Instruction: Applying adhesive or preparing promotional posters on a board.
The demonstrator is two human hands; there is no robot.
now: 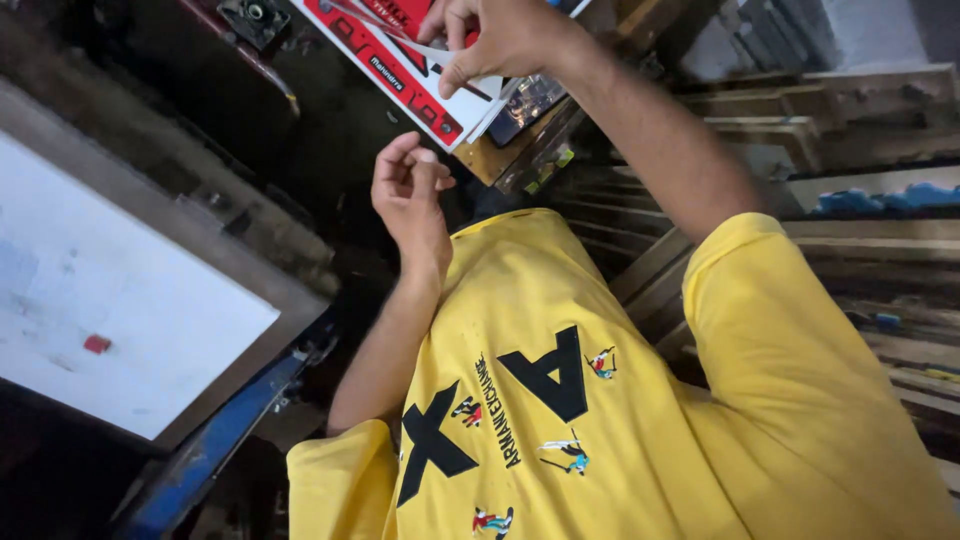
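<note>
My right hand (495,40) is at the top of the view, with its thumb and fingers pinched on the edge of a flat red and white carton (425,95). The carton lies tilted over a wooden ledge (495,155), with a dark shiny packet (525,105) beneath it. My left hand (410,190) hovers just below the carton without touching it. Its fingers are curled, the tips meet the thumb, and I see nothing in them. My yellow printed shirt (600,400) fills the lower half of the view.
A white board in a wooden frame (110,290) lies at the left, with a small red piece (97,344) on it. A blue metal bar (215,430) runs below it. Wooden slatted shelves (860,150) stand at the right, and a metal fitting (255,18) sits at the top left.
</note>
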